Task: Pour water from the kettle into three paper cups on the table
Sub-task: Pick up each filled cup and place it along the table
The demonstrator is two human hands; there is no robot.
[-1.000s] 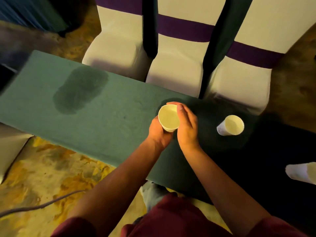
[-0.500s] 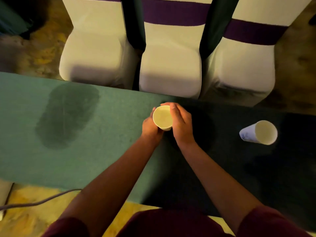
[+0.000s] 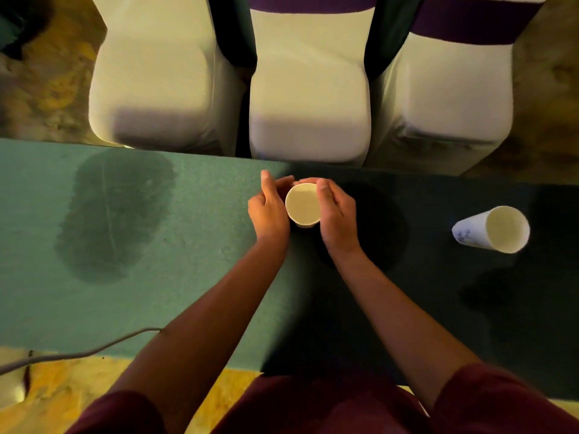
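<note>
A white paper cup [image 3: 302,203] stands upright near the far edge of the green table [image 3: 194,277], seen from above, and looks empty. My left hand [image 3: 269,211] presses against its left side, fingers curved round the far rim and one finger raised. On the cup's right side, my right hand [image 3: 336,214] holds it with the thumb over the rim. A second paper cup [image 3: 492,228] with a faint blue print stands apart at the right, in shadow. No kettle is in view.
A dark wet patch [image 3: 116,214] marks the tablecloth at the left. Three white-covered chairs [image 3: 308,101] with purple bands stand close against the far table edge. A grey cable [image 3: 78,353] crosses the near left edge. The table's right half lies in deep shadow.
The view has swung so the table lies level; the third cup at the right has left the frame. My left hand's fingers have loosened and straightened beside the cup.
</note>
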